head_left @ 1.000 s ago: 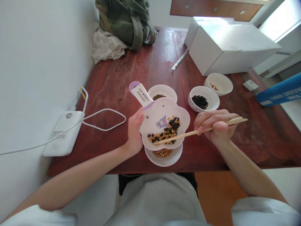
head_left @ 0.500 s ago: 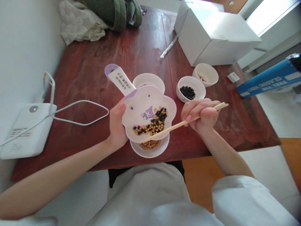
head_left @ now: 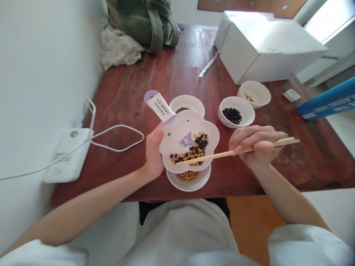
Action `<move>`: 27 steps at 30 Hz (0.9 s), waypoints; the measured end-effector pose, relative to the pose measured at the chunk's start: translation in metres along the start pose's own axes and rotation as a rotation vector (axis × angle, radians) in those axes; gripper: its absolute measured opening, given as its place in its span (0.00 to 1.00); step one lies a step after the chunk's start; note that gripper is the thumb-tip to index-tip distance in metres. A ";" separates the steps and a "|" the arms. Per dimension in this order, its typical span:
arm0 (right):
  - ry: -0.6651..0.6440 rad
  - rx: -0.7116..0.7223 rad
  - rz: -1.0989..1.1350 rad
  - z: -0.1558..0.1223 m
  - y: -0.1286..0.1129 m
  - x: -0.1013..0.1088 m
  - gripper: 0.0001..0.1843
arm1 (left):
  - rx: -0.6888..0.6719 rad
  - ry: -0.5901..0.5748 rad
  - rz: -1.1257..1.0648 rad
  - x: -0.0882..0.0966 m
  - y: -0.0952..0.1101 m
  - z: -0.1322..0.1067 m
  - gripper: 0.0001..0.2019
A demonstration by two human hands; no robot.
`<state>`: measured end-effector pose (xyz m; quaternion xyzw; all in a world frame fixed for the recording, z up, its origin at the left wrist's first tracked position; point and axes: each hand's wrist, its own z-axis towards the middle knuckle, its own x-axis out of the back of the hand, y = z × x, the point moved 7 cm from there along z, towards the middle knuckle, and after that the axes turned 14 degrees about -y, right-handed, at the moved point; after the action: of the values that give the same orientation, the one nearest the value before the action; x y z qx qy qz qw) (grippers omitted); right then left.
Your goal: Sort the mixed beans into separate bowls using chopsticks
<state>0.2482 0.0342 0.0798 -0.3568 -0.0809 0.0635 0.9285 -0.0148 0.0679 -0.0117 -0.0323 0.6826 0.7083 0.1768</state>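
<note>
My left hand grips the left rim of a flower-shaped white and purple dish that holds mixed yellow and black beans and is tilted above a small white bowl of yellow beans. A labelled handle sticks out of the dish to the upper left. My right hand is closed on wooden chopsticks, whose tips reach into the beans in the dish.
On the red-brown table stand a white bowl of green beans, a bowl of black beans and a nearly empty bowl. A white box lies behind, a green bag at the back, a white device with cable on the left.
The camera has swung, so the whole scene shifts in the picture. The chopstick tips have moved from the dish's lower rim up into the beans. Both hands keep their grips.
</note>
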 end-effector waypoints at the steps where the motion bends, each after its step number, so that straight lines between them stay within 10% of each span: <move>1: -0.036 -0.002 0.005 0.000 0.000 -0.004 0.26 | -0.008 -0.001 0.008 0.000 0.000 0.000 0.26; 27: -0.071 0.000 -0.043 0.002 -0.001 0.003 0.25 | -0.013 -0.022 -0.006 0.001 -0.002 -0.001 0.26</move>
<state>0.2510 0.0354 0.0818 -0.3525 -0.1217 0.0561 0.9262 -0.0152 0.0670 -0.0134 -0.0277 0.6758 0.7127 0.1862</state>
